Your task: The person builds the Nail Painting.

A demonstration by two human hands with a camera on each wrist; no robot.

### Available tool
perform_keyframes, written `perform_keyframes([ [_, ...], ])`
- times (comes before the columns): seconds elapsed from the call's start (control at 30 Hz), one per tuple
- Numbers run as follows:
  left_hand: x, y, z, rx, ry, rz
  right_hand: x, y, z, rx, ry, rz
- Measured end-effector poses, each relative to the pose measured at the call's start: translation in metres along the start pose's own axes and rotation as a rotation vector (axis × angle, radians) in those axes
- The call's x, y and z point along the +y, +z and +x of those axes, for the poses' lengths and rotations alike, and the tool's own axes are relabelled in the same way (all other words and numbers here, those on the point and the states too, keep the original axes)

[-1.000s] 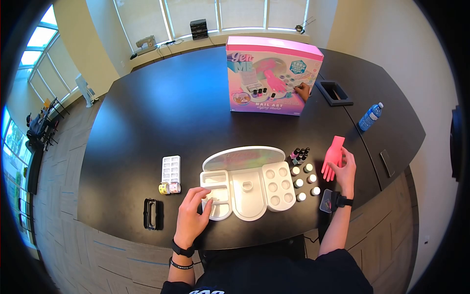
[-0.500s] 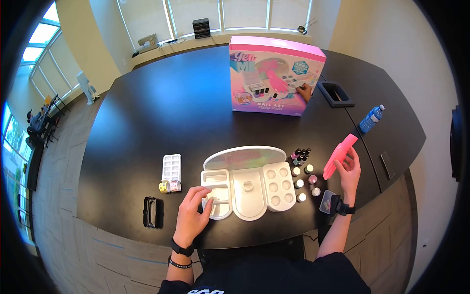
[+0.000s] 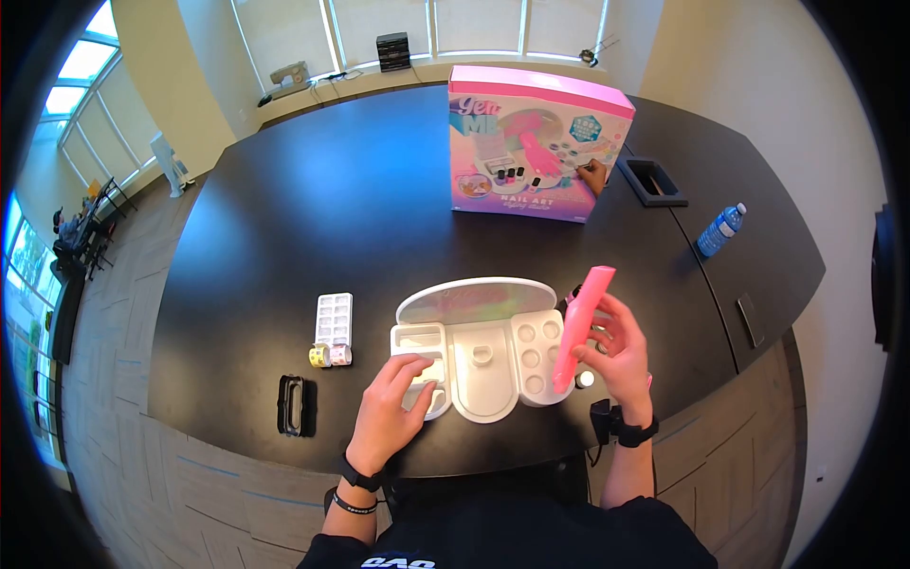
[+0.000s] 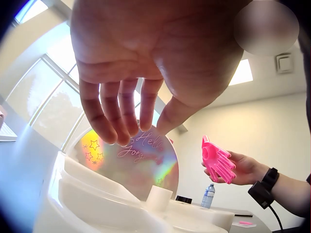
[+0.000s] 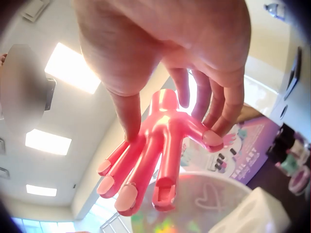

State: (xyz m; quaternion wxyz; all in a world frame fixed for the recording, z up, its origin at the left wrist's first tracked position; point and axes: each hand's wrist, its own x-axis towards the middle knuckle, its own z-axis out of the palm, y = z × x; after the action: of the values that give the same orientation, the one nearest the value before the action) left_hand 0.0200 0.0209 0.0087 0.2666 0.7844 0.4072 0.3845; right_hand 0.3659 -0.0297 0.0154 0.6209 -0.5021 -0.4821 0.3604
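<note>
My right hand (image 3: 623, 358) grips a pink plastic model hand (image 3: 581, 327) and holds it raised over the right side of the white nail station (image 3: 485, 391). In the right wrist view, the model's fingers (image 5: 165, 150) point down; several bear pale pink nails, and one has a bare notch at its tip. My left hand (image 3: 389, 412) hovers with loosely bent fingers over the station's left compartments, holding nothing. A short raised peg (image 3: 482, 355) stands in the station's middle. Behind it rises a shiny rounded mirror panel (image 3: 474, 302).
A pink nail art box (image 3: 540, 152) stands at the back, with a water bottle (image 3: 722, 230) to its right. Dark-capped polish bottles (image 5: 286, 150) sit right of the station. At left lie a white tray (image 3: 334, 318), tape rolls (image 3: 330, 356) and a black frame-like item (image 3: 296, 406).
My right hand has lifted the pink model hand off the table's right side and carried it left to the station's right edge. My left hand has stayed nearly in place.
</note>
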Motion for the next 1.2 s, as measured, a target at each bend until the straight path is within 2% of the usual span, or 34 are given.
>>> perform_keyframes([
  [0.17, 0.011, 0.007, 0.003, -0.06, 0.02, -0.072, -0.001, 0.035, -0.002, -0.098, 0.044, -0.022],
  [0.23, 0.015, 0.01, 0.003, -0.118, 0.08, -0.069, 0.001, 0.044, -0.002, -0.155, 0.086, -0.056],
  [0.4, 0.021, 0.017, 0.004, -0.255, 0.109, -0.104, 0.0, 0.06, -0.001, -0.182, 0.116, -0.069],
  [0.6, 0.031, 0.02, 0.005, -0.306, 0.083, -0.169, 0.006, 0.068, -0.002, -0.223, 0.148, -0.071],
  [1.2, 0.009, 0.034, 0.003, -0.281, 0.071, -0.132, 0.02, 0.079, -0.001, -0.145, 0.142, -0.21],
])
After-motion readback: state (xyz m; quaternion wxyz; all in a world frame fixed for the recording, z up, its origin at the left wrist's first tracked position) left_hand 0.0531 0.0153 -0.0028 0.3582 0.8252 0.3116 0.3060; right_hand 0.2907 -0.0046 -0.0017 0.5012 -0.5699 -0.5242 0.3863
